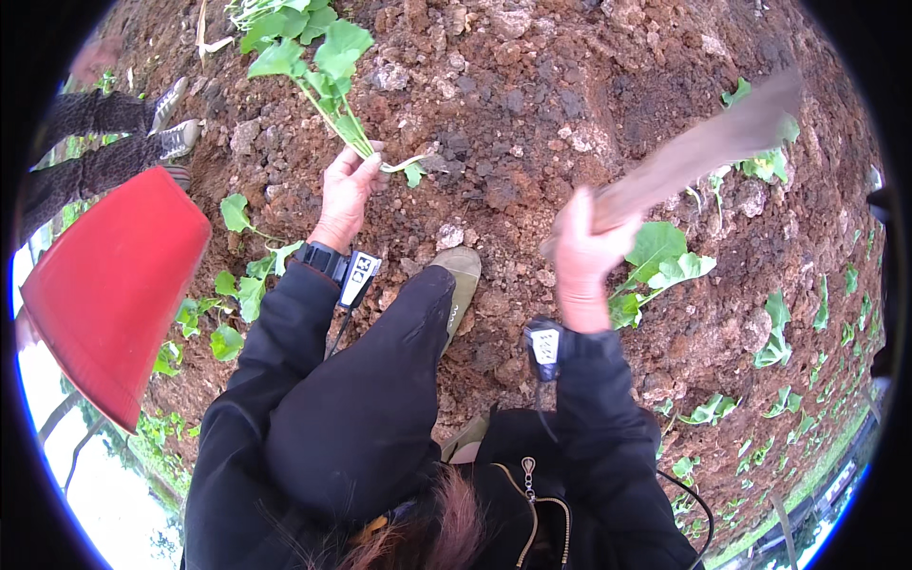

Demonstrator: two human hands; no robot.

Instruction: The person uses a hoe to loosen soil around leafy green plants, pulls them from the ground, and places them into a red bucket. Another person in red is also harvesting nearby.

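My left hand pinches the stems of a few leafy green seedlings just above the brown, cloddy soil. Their broad leaves point away from me, and one pale root end sticks out to the right of the fingers. My right hand is closed around the handle of a tool with a long, broad, brownish head, raised over the soil and blurred. The exact kind of tool cannot be told. Beneath and beside the right hand, a large-leaved seedling lies on the soil.
A red plastic bucket hangs in view at the left, near another person's legs and sneakers. More seedlings lie left of my left arm, and a bunch lies at the top. Small plants stand in the soil at right. My shoe is between my hands.
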